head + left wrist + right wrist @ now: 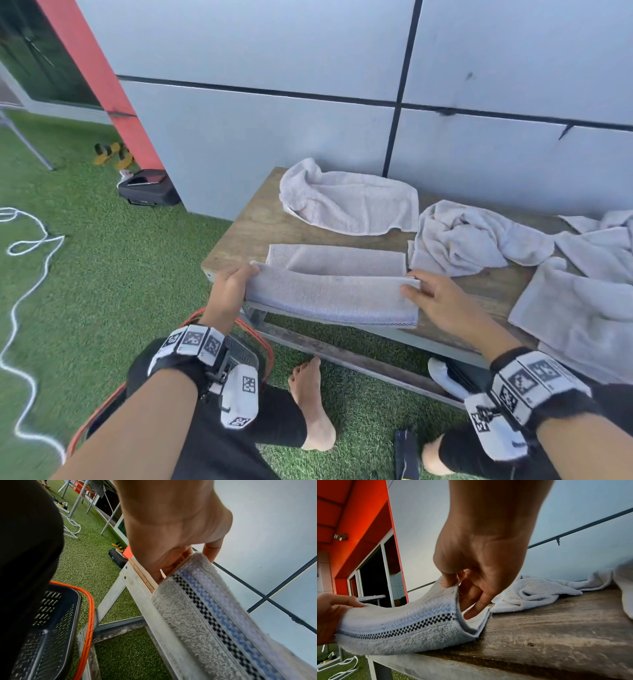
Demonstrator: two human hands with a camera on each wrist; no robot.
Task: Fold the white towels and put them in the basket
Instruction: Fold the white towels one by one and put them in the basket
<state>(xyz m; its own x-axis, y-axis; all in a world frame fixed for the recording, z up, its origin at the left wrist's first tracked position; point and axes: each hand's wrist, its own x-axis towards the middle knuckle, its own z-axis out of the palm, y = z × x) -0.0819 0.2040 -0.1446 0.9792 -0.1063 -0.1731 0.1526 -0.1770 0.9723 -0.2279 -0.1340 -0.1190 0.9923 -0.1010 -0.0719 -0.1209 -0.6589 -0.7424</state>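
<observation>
Nearest the person, low on the left beside the knee, the basket [56, 622] with its orange rim stands on the green turf under the bench's corner; nothing of its contents can be made out. Just above it, the left hand [230, 291] pinches the left end of the towel [332, 294], thumb on top and fingers beneath, at the near edge of the bench [479, 291]; the right hand [438, 301] pinches the right end in the same way, thumb over the lifted edge and fingers tucked under the flap. Between the two hands the near half of the towel, the side with the blue and black checked border, is raised off the wood and hangs partly over the bench's front edge, while the far half lies flat as a long strip.

The step in hand looks like a lengthwise fold of this one towel; the next move would seem to call for both hands carrying the lifted edge forward together and laying it on the far edge, corners matched, before any shorter folds and the drop into the basket.

Further back, a crumpled towel [455, 240] lies just beyond the right hand; another loose towel [349, 205] lies near the wall, and more lie heaped at the right end [582, 308], all unfolded, so most of the task appears to remain.
</observation>
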